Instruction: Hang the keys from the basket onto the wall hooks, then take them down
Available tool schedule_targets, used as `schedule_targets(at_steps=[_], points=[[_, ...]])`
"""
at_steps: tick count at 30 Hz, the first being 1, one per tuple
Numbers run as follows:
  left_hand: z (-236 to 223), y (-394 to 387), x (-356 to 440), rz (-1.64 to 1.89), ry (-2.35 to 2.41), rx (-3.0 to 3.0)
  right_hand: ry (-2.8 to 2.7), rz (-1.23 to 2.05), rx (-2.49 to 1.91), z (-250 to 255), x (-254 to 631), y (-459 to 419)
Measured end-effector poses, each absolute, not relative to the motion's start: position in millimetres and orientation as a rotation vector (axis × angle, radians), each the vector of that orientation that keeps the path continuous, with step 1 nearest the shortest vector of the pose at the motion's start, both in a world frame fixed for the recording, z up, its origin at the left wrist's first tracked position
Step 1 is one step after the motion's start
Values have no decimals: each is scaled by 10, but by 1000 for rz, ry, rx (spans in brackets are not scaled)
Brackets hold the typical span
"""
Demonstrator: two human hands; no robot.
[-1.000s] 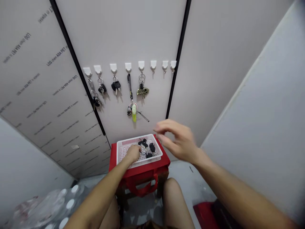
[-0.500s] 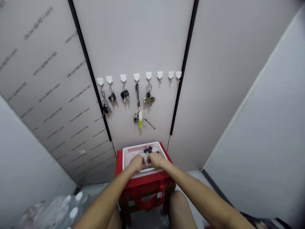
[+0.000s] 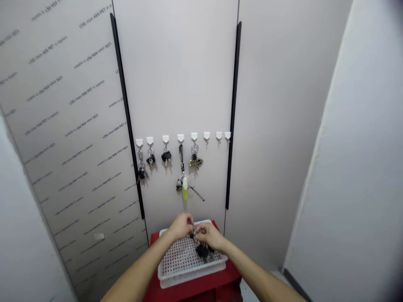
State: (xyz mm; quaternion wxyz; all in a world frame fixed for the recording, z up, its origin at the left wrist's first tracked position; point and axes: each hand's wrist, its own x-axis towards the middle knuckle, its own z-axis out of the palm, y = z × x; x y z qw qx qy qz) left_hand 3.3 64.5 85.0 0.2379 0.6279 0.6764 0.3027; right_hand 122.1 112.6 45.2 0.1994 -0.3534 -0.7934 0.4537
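My left hand [image 3: 181, 226] and my right hand [image 3: 209, 235] meet above a white perforated basket [image 3: 181, 268], both pinched on a set of keys [image 3: 195, 232] with a metal ring, lifted off the basket. Black keys [image 3: 203, 251] lie in the basket below my right hand. On the wall above runs a row of white hooks [image 3: 180, 138]. The five left hooks carry key sets, among them one with a black strap and green charm [image 3: 184, 187]. The three right hooks [image 3: 217, 136] are bare.
The basket rests on a red bag or box [image 3: 195, 288] against the wall. Two black vertical strips [image 3: 233, 113] frame the hook panel. A panel with printed film [image 3: 63, 126] stands at the left, a plain white wall [image 3: 362, 167] at the right.
My right hand came down from mid-air to join the left in the basket. Both hands then rose with a set of keys. The view tilted up, showing more wall.
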Motion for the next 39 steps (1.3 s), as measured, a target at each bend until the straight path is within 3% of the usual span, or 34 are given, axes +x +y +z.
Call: schedule_targets(at_steps=[6, 12, 17, 23, 29, 32, 39], points=[[1672, 1034, 122, 1598, 1510, 1646, -1684, 1061, -802, 1477, 1219, 1428], [2239, 1364, 256, 1687, 1305, 1780, -1486, 726, -807, 2378, 1097, 1849], [2489, 1492, 315, 1652, 1435, 1787, -1436, 629, -916, 2604, 993, 2139], [2261, 1400, 320, 1531, 1527, 1866, -1556, 596, -1051, 2469, 983, 2276], [1574, 1074, 213, 1398, 1577, 1768, -1541, 335, -968, 2126, 1152, 1947], [1113, 878, 128, 1319, 1597, 1652, -1741, 295, -882, 1676, 1197, 1671], [203, 559, -54, 996, 1958, 1490, -2359, 548, -1038, 412, 1173, 1282]])
